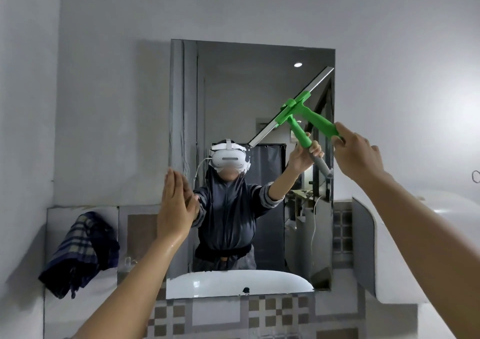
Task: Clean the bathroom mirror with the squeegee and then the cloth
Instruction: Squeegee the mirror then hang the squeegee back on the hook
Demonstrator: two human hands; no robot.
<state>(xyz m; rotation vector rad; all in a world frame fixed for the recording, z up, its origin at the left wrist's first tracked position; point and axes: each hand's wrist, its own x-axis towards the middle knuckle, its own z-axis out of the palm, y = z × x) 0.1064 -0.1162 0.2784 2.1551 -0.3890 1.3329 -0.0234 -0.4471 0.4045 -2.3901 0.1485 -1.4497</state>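
The left hand (176, 206) is up with its fingers (172, 183) straight and pressed together, flat by the left edge of the mirror (233, 92); I cannot tell if it touches the glass. The right hand (359, 154) has its fingers wrapped around the green handle of the squeegee (315, 119). The blade lies slanted on the glass, near the top right corner. This looks like the squeegee step. Next, the blade should be pulled across the glass, pressed flat so no streaks stay. The checked cloth (83, 253) hangs over the ledge at the far left, waiting for its turn.
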